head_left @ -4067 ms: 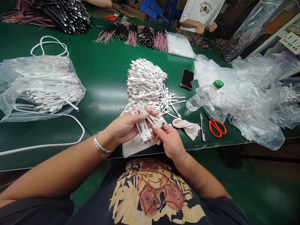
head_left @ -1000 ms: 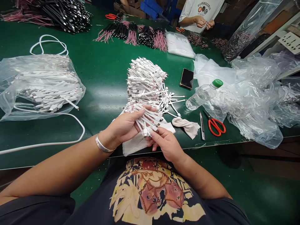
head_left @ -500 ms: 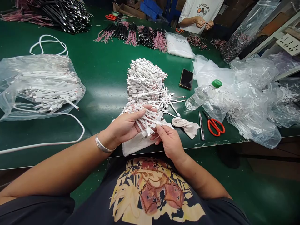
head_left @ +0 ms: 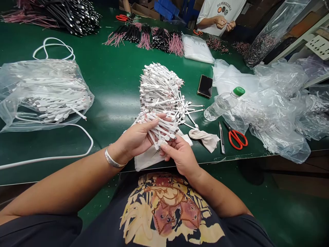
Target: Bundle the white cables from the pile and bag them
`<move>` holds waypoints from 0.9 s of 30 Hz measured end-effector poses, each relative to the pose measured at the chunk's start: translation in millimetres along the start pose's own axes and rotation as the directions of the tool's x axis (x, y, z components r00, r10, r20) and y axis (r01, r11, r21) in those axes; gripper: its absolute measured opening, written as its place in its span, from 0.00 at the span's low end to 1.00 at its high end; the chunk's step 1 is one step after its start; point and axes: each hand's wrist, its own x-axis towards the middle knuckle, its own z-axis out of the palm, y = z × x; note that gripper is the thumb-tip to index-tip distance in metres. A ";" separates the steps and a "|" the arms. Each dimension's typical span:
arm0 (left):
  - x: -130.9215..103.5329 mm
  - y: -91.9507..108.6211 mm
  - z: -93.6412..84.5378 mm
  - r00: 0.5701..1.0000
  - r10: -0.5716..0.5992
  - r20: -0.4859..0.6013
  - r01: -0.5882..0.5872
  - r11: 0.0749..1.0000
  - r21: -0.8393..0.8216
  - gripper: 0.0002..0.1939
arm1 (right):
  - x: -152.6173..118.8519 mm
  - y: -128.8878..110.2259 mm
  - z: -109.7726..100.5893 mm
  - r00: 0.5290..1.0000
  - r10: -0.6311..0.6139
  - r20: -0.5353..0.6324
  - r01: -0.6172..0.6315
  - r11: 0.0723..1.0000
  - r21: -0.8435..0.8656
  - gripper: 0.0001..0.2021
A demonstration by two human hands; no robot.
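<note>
A bundle of short white USB cables (head_left: 162, 129) lies across my left hand (head_left: 137, 137), whose thumb rests over the top of it. My right hand (head_left: 181, 152) is closed at the connector ends nearest me, thumb and fingers pinching a USB plug of the bundle. Just beyond my hands a tall pile of the same white cables (head_left: 159, 85) stands on the green table, with some cables splayed out at its right. A white cloth (head_left: 147, 159) lies under my hands, partly covered by them.
Right of my hands are a crumpled cloth (head_left: 205, 139), a utility knife (head_left: 221, 138), red-handled scissors (head_left: 238, 139), a bottle (head_left: 221, 106) and a phone (head_left: 205, 85). Bagged cables (head_left: 48, 91) lie left, plastic bags (head_left: 269, 120) right. Across the table a co-worker's hands (head_left: 224, 24) hold something small.
My right hand has shifted left along the connector ends, from the bundle's right side to its lower tip. My left hand keeps hold of the bundle in nearly the same place.
</note>
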 end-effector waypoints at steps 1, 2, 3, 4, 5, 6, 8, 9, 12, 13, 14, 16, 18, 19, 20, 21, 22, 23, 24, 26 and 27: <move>0.1 0.1 0.1 1.000 -0.003 0.005 0.003 1.000 -0.004 0.13 | 0.3 -0.6 -0.5 1.000 0.022 0.006 -0.022 1.000 0.010 0.15; 0.1 0.3 0.1 1.000 -0.006 0.013 0.006 1.000 -0.008 0.13 | 0.7 -1.2 -1.1 0.999 0.052 0.011 -0.052 0.998 0.020 0.15; 0.0 0.5 0.1 1.000 -0.009 0.020 0.010 1.000 -0.010 0.12 | 1.2 -1.9 -1.9 0.996 0.089 0.018 -0.089 0.996 0.030 0.15; -0.2 0.7 0.1 0.999 -0.014 0.029 0.014 1.000 -0.012 0.12 | 1.7 -2.5 -2.6 0.991 0.128 0.028 -0.129 0.991 0.038 0.15; -0.5 0.9 0.0 0.999 -0.018 0.041 0.019 1.000 -0.012 0.12 | 2.2 -3.2 -3.3 0.986 0.160 0.040 -0.162 0.986 0.046 0.16; -0.9 1.0 -0.2 0.998 -0.023 0.052 0.023 1.000 -0.011 0.12 | 2.7 -3.8 -3.8 0.982 0.181 0.052 -0.184 0.982 0.050 0.16; -1.6 1.0 -0.7 0.997 -0.034 0.066 0.035 0.999 -0.003 0.12 | 3.2 -5.1 -4.3 0.981 0.185 0.064 -0.188 0.981 0.046 0.15; -1.9 0.9 -1.1 0.997 -0.041 0.072 0.041 0.999 0.002 0.13 | 3.3 -5.8 -4.3 0.983 0.174 0.065 -0.177 0.983 0.041 0.14; -2.2 0.5 -1.8 0.995 -0.053 0.081 0.052 0.999 0.014 0.13 | 3.1 -7.7 -3.7 0.989 0.141 0.052 -0.143 0.989 0.031 0.12; -2.2 0.3 -1.9 0.995 -0.055 0.084 0.054 0.998 0.015 0.13 | 3.0 -8.1 -3.6 0.989 0.139 0.050 -0.141 0.990 0.032 0.12; -2.2 0.2 -1.9 0.995 -0.056 0.084 0.055 0.998 0.013 0.13 | 3.0 -8.2 -3.7 0.989 0.140 0.048 -0.141 0.989 0.034 0.12; -2.2 0.3 -1.6 0.995 -0.059 0.081 0.059 0.998 0.010 0.14 | 3.1 -7.6 -4.2 0.989 0.141 0.043 -0.142 0.989 0.039 0.12; -2.3 0.5 -1.0 0.994 -0.069 0.087 0.069 0.998 0.010 0.14 | 3.5 -6.2 -5.3 0.991 0.133 0.032 -0.134 0.990 0.038 0.12; -2.4 0.7 -0.7 0.994 -0.073 0.085 0.072 0.997 0.010 0.14 | 3.6 -5.5 -6.0 0.992 0.127 0.023 -0.127 0.991 0.033 0.12; -2.5 0.9 -0.3 0.994 -0.075 0.080 0.075 0.997 0.009 0.14 | 3.7 -4.8 -6.6 0.993 0.119 0.012 -0.120 0.992 0.026 0.12; -2.5 1.0 -0.1 0.994 -0.076 0.074 0.075 0.997 0.007 0.14 | 3.6 -4.4 -7.1 0.994 0.112 0.005 -0.112 0.994 0.020 0.12; -2.5 1.2 0.2 0.995 -0.074 0.067 0.074 0.997 0.004 0.14 | 3.5 -4.2 -7.6 0.995 0.105 0.002 -0.105 0.994 0.017 0.12; -2.5 1.4 0.3 0.996 -0.071 0.061 0.071 0.997 0.001 0.14 | 3.2 -4.4 -8.0 0.995 0.100 0.001 -0.100 0.995 0.017 0.12; -2.4 1.6 0.5 0.996 -0.068 0.057 0.068 0.998 -0.002 0.14 | 2.7 -4.7 -8.3 0.995 0.099 0.000 -0.099 0.995 0.022 0.12; -2.1 1.9 0.7 0.996 -0.063 0.055 0.063 0.998 -0.006 0.14 | 1.6 -5.6 -8.7 0.994 0.107 -0.002 -0.107 0.994 0.039 0.12; -1.9 2.0 0.9 0.997 -0.061 0.051 0.062 0.998 -0.007 0.14 | 1.1 -6.0 -8.8 0.993 0.115 -0.002 -0.115 0.992 0.049 0.12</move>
